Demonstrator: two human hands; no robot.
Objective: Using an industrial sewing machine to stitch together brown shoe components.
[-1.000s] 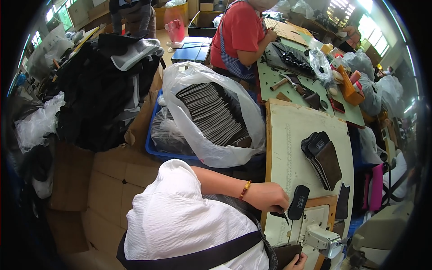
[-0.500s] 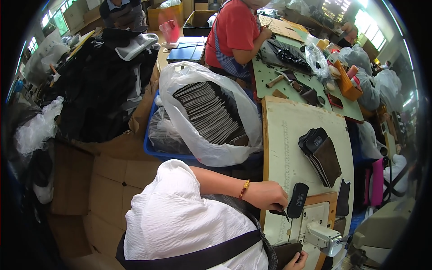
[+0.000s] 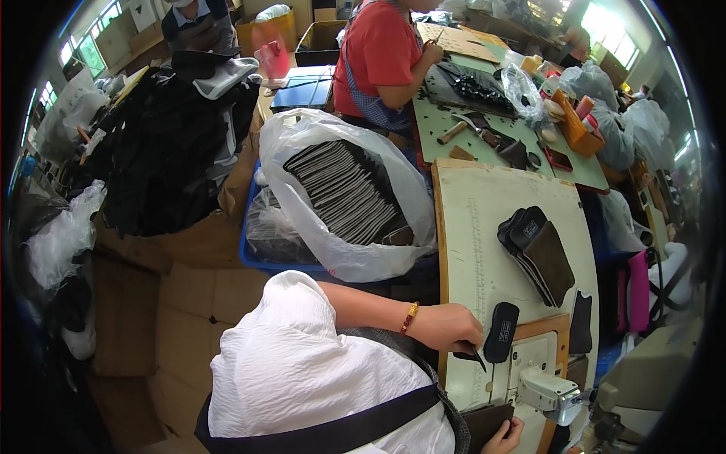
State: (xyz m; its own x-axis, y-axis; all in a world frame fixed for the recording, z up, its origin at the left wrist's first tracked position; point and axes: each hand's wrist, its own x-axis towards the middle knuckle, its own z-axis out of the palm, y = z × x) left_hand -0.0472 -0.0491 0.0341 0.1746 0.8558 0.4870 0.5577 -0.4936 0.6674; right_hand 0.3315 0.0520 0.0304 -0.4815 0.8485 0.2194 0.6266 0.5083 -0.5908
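Closed fingers of my left hand [image 3: 454, 327], below a beaded bracelet, hold a dark, thin, pointed thing [image 3: 478, 359] over the pale worktable; its kind is mostly hidden. Just right of it lies a black rounded-end piece [image 3: 501, 333] with a small pale print. At the lower edge my right hand [image 3: 505, 438] grips a dark brown flat panel [image 3: 484, 425], leather-like, beside the metal arm of a sewing machine [image 3: 550, 393]. Only the thumb and some fingers of that hand show. Farther up the table rests a fanned stack of brown and black pieces [image 3: 538, 257].
A white plastic bag [image 3: 302, 219] full of stacked dark pieces stands in a blue crate [image 3: 253, 261] to the left. Beyond, a co-worker in red [image 3: 378, 64] works at a green table [image 3: 473, 140] with a hammer [image 3: 470, 125]. Black material [image 3: 159, 151] is heaped far left.
The view has shifted slightly. My right hand and the panel sit a little farther right, near the machine; my left hand keeps its place and hold.
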